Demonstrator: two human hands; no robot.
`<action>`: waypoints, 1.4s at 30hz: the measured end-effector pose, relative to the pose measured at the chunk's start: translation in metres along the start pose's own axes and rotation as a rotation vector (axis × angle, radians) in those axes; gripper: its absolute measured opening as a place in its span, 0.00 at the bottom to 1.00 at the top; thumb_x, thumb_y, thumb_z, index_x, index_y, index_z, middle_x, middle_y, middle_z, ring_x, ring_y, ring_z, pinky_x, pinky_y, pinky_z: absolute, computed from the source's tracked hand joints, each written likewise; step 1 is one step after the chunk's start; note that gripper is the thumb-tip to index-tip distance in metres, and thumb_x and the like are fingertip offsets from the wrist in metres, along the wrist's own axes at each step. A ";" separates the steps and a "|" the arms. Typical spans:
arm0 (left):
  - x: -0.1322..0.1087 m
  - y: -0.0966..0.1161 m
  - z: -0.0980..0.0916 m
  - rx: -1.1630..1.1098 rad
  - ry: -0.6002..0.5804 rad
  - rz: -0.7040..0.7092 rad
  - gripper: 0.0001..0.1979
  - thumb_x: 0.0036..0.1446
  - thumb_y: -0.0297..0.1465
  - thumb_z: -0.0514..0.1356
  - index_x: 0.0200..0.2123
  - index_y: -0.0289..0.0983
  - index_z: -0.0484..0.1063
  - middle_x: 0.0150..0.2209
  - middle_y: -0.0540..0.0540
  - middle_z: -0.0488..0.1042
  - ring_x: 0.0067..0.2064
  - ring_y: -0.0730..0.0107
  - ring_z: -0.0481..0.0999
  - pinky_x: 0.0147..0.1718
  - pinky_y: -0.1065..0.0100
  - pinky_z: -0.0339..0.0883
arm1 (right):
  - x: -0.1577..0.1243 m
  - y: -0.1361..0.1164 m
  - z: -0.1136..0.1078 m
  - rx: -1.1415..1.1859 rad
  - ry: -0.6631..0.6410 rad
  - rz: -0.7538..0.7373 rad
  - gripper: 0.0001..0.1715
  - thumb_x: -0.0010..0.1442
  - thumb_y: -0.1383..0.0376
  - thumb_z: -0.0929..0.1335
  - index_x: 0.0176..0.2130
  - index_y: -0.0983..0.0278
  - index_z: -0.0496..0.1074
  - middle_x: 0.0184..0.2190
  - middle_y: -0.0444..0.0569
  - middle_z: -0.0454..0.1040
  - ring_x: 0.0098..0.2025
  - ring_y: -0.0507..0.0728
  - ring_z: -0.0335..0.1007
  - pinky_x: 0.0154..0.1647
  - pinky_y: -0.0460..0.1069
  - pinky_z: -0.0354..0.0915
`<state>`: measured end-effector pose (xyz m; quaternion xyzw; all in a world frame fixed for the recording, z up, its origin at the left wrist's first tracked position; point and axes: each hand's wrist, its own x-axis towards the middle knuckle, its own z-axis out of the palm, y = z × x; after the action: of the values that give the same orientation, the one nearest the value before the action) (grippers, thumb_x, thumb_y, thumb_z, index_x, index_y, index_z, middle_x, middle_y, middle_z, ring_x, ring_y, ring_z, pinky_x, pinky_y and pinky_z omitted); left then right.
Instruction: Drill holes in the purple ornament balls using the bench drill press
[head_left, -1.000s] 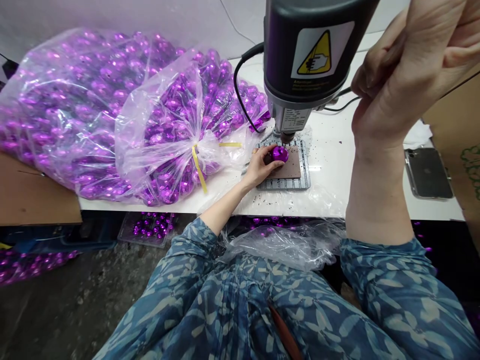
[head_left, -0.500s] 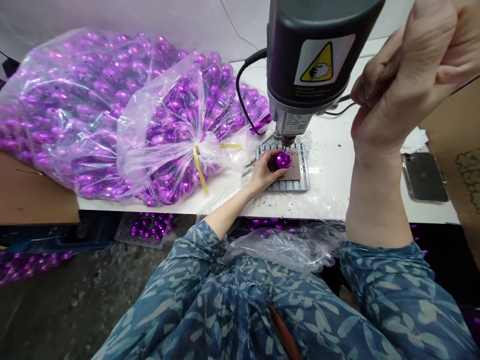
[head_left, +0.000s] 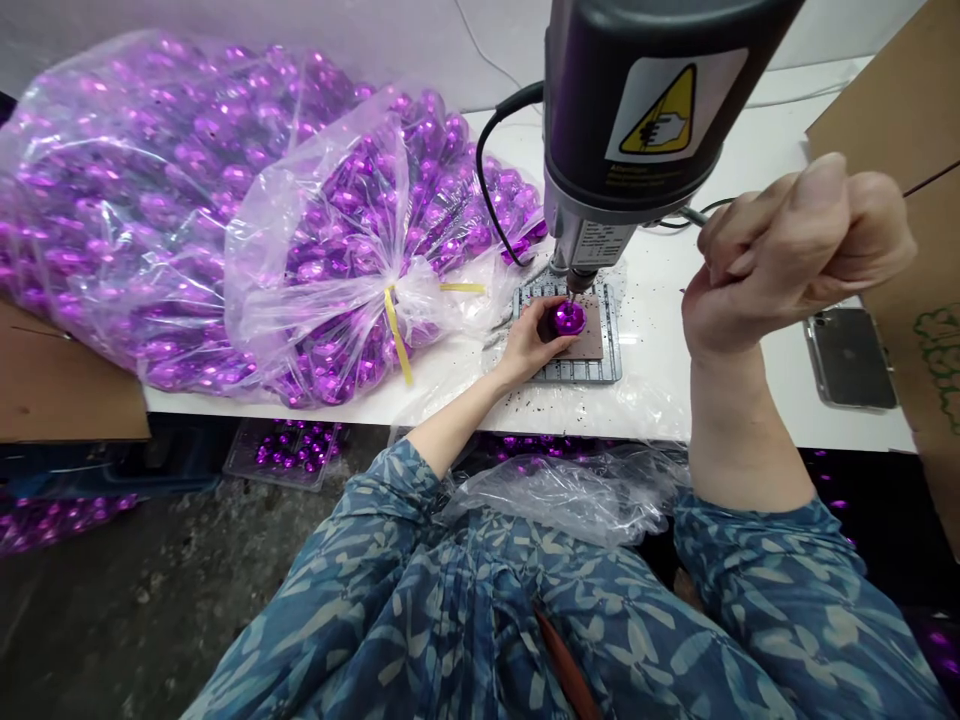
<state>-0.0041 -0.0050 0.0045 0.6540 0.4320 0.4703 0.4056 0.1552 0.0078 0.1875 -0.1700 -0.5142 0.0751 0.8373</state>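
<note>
A: Where is the purple ball (head_left: 569,318), and how is it held?
B: On the small brown board (head_left: 590,346), which lies on the ridged metal base (head_left: 611,371); the left hand (head_left: 531,342) comes in from the left, thumb at the near side and forefinger at the far side, pinching the ball; I cannot tell how its other fingers lie.
A: Why that grip?
B: Probably because a round thing rolls easily; a hold from the side also leaves the top open to the bit (head_left: 573,293) under the drill's dark housing (head_left: 637,110); the board presumably backs the ball and spares the metal.
A: And the right hand (head_left: 802,250)?
B: To the right, raised in a fist, fingers curled tight about the end of a grey lever (head_left: 691,214); the fist hides that end; I take it the lever governs the drill's height.
A: Which way does the ball point?
B: It looks round and faceted, so I see no long axis; its upper face is turned towards the bit, whose line runs roughly upright; whether tip and ball touch, I cannot tell; any cap or stem is not visible.
</note>
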 end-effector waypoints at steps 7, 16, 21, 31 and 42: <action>0.000 -0.002 0.000 0.005 -0.007 0.007 0.31 0.58 0.41 0.76 0.61 0.44 0.72 0.60 0.40 0.77 0.62 0.49 0.76 0.66 0.43 0.69 | -0.011 0.025 -0.014 0.005 0.001 -0.183 0.39 0.68 0.53 0.70 0.24 0.63 0.40 0.14 0.37 0.36 0.13 0.42 0.35 0.14 0.46 0.40; -0.001 -0.001 0.000 -0.012 -0.008 0.016 0.31 0.58 0.42 0.76 0.60 0.43 0.71 0.60 0.39 0.77 0.62 0.48 0.77 0.65 0.43 0.71 | -0.022 0.041 -0.028 0.004 -0.036 -0.294 0.37 0.68 0.58 0.69 0.23 0.65 0.39 0.13 0.35 0.39 0.14 0.38 0.37 0.16 0.40 0.43; -0.001 -0.002 0.000 -0.005 -0.008 0.019 0.31 0.58 0.43 0.76 0.60 0.43 0.71 0.59 0.39 0.77 0.61 0.49 0.77 0.64 0.43 0.70 | -0.028 0.043 -0.034 -0.042 -0.070 -0.282 0.38 0.69 0.56 0.68 0.23 0.65 0.39 0.12 0.36 0.37 0.13 0.40 0.33 0.16 0.44 0.42; 0.001 0.002 0.005 0.007 0.048 -0.008 0.31 0.56 0.41 0.76 0.58 0.41 0.71 0.57 0.39 0.78 0.59 0.52 0.79 0.62 0.48 0.72 | 0.014 0.004 0.008 -0.018 -0.028 0.000 0.43 0.65 0.47 0.72 0.22 0.66 0.42 0.12 0.37 0.46 0.14 0.40 0.45 0.18 0.44 0.39; -0.108 0.075 -0.033 0.324 -0.518 0.030 0.30 0.47 0.59 0.76 0.40 0.43 0.78 0.39 0.42 0.82 0.43 0.48 0.80 0.44 0.50 0.74 | 0.047 0.004 0.031 0.000 -0.050 0.126 0.47 0.50 0.34 0.70 0.24 0.62 0.38 0.12 0.35 0.46 0.12 0.41 0.44 0.16 0.46 0.34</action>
<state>-0.0420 -0.1250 0.0534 0.8145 0.3739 0.2191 0.3857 0.1500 0.0323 0.2380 -0.2000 -0.5233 0.1321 0.8177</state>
